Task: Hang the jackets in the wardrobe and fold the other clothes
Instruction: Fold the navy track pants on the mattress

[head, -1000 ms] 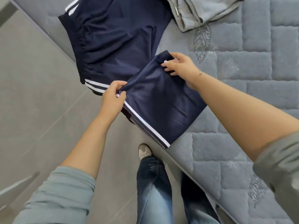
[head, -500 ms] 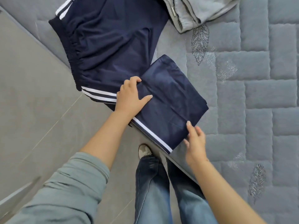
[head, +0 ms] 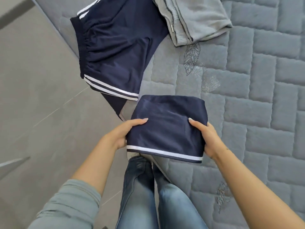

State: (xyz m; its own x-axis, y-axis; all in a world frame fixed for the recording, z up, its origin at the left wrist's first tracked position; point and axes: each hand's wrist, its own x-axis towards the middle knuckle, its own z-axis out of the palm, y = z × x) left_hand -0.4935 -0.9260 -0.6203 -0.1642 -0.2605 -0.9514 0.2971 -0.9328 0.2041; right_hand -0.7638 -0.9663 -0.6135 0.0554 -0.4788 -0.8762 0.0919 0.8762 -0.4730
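A folded navy garment with a white stripe [head: 166,129] is held up over the bed's edge. My left hand [head: 123,134] grips its left side, thumb on top and fingers underneath. My right hand [head: 206,138] grips its right side the same way. A second navy garment with white stripes [head: 118,52], an elastic waistband at its left, lies spread flat on the grey quilted bed cover [head: 264,96] further back. A grey garment with a zip [head: 194,19] lies at the top of the bed.
The bed's edge runs diagonally from top left to bottom centre. Grey tiled floor [head: 41,104] lies to the left. My legs in blue jeans [head: 148,195] stand against the bed edge below the held bundle.
The folded navy piece has come off the bed and away from the spread garment, now held by both hands at its sides. Before, my left hand pressed it and my right hand reached its lower corner.
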